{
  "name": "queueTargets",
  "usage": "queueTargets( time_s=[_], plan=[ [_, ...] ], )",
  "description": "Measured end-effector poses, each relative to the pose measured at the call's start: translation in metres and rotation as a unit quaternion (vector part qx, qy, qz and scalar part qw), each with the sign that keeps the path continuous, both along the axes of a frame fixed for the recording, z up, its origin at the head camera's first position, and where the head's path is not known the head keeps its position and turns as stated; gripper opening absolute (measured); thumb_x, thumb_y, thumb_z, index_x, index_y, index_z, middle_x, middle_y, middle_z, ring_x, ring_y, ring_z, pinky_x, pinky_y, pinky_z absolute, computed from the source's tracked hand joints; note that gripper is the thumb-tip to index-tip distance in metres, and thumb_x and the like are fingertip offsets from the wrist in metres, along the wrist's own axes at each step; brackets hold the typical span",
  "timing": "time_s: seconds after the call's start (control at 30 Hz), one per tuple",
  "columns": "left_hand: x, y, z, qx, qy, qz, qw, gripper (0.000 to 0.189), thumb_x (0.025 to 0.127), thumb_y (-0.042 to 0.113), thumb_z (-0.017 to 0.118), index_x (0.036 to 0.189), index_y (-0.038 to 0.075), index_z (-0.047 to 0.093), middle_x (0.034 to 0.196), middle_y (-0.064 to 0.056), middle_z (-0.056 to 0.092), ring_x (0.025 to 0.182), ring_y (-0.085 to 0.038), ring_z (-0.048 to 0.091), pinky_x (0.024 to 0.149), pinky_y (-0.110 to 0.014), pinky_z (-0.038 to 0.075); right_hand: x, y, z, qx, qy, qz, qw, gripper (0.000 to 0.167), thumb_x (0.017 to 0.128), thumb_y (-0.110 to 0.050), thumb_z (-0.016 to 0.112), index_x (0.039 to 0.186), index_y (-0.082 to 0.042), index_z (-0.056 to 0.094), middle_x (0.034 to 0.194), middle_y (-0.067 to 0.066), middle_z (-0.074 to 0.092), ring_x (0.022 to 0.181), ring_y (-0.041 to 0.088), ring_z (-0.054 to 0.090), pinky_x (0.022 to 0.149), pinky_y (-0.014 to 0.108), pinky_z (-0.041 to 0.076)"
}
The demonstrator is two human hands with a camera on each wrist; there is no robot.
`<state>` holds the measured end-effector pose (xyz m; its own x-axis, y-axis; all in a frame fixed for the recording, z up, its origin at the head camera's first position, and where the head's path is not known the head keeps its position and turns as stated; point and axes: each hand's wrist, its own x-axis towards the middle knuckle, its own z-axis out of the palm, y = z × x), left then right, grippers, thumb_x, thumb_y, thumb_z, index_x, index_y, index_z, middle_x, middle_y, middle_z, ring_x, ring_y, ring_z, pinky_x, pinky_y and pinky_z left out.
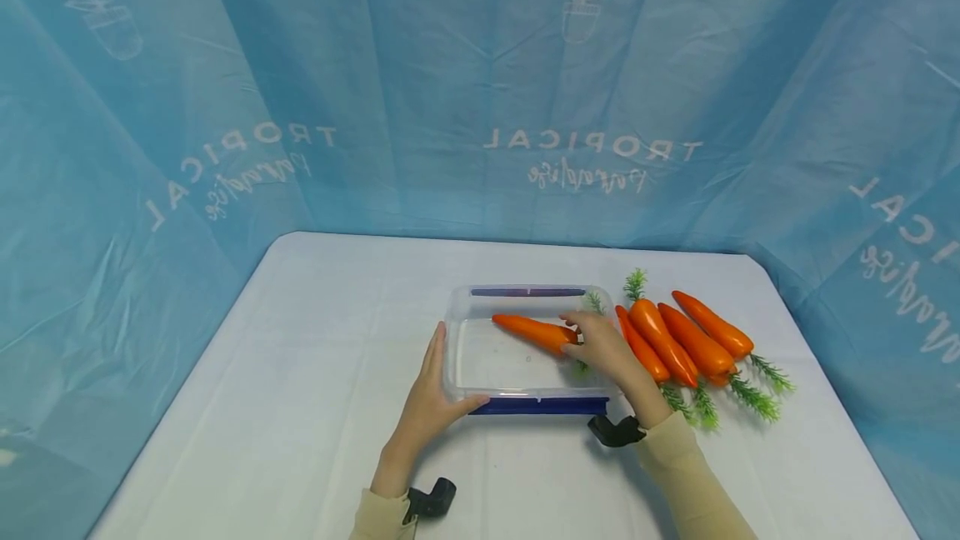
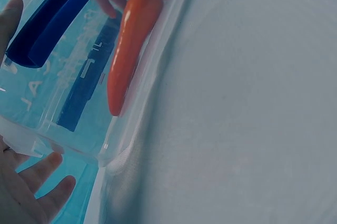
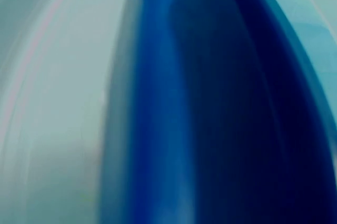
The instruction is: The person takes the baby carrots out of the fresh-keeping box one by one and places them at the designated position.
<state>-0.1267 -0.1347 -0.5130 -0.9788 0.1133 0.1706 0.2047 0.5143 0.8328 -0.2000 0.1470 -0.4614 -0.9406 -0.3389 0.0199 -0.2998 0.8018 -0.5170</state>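
Note:
A clear plastic box [image 1: 480, 373] with blue clasps [image 1: 540, 406] stands on the table. My left hand [image 1: 427, 407] rests against its left side, fingers straight along the wall and thumb at the front rim. In the left wrist view those fingers [image 2: 52, 182] are spread beyond the box's corner. Inside the box, my right hand [image 1: 603, 347] grips an orange carrot [image 1: 528, 329] by its thick leafy end, the tip pointing left. The same carrot [image 2: 131, 50] shows through the box wall in the left wrist view. A blurred blue clasp [image 3: 163, 103] fills the right wrist view.
Right of the box lie several more carrots [image 1: 660, 340] with green leafy tops [image 1: 753, 401], close beside its wall. Another green sprig [image 1: 594, 301] shows at the box's back right corner. White cloth covers the table [image 1: 315, 357]; blue printed curtains [image 1: 420, 90] surround it.

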Motion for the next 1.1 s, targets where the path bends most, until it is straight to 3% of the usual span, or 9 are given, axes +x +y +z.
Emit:
queueTargets(
  time_s=[0.23,0.47,0.6,0.97,1.1],
  plan=[
    [-0.0011,0.0006,-0.002,-0.004,-0.003,0.006,1.0,0.12,0.068,0.048,0.082,0.154,0.028,0.001,0.162,-0.001,0.009,0.146,-0.029,0.023,0.115,-0.056,0.026,-0.0001,-0.0018,-0.0038,0.047,-0.009,-0.008,0.9988,0.049,0.08,-0.012,0.076,0.125,-0.002,0.061,0.111,0.013,0.069,0.087,0.021,0.06,0.09,0.043,0.055],
    [-0.0007,0.0007,-0.0015,-0.005,0.005,0.003,1.0,0.119,0.069,0.049,0.081,0.155,0.026,0.002,0.162,-0.005,0.011,0.145,-0.033,0.024,0.113,-0.059,0.028,-0.0002,-0.0038,-0.006,0.062,-0.002,-0.006,0.9981,0.049,0.078,-0.014,0.078,0.122,-0.002,0.062,0.11,0.011,0.069,0.083,0.019,0.058,0.09,0.042,0.054],
    [0.0001,0.0003,-0.0012,-0.003,0.002,0.004,1.0,0.119,0.068,0.048,0.082,0.155,0.026,0.002,0.162,-0.005,0.011,0.145,-0.033,0.024,0.113,-0.058,0.028,-0.0005,-0.0047,-0.0081,0.073,0.002,-0.002,0.9973,0.045,0.076,-0.015,0.08,0.117,-0.003,0.065,0.099,0.008,0.069,0.08,0.019,0.055,0.086,0.039,0.054],
    [-0.0004,0.0002,-0.0041,-0.005,-0.001,0.007,1.0,0.12,0.068,0.048,0.082,0.154,0.029,0.001,0.162,-0.001,0.01,0.145,-0.031,0.026,0.113,-0.058,0.028,0.0006,-0.0053,-0.0078,0.087,0.006,-0.004,0.9962,0.042,0.077,-0.02,0.08,0.113,-0.003,0.065,0.088,0.005,0.066,0.072,0.016,0.05,0.076,0.032,0.051],
    [-0.0007,0.0004,-0.0038,-0.004,-0.002,0.005,1.0,0.12,0.068,0.048,0.082,0.154,0.029,0.001,0.162,-0.001,0.009,0.145,-0.03,0.025,0.113,-0.058,0.027,0.001,-0.005,-0.0067,0.058,-0.001,-0.01,0.9982,0.041,0.078,-0.018,0.079,0.113,-0.002,0.066,0.089,0.005,0.066,0.074,0.016,0.051,0.077,0.033,0.052]
  ],
)
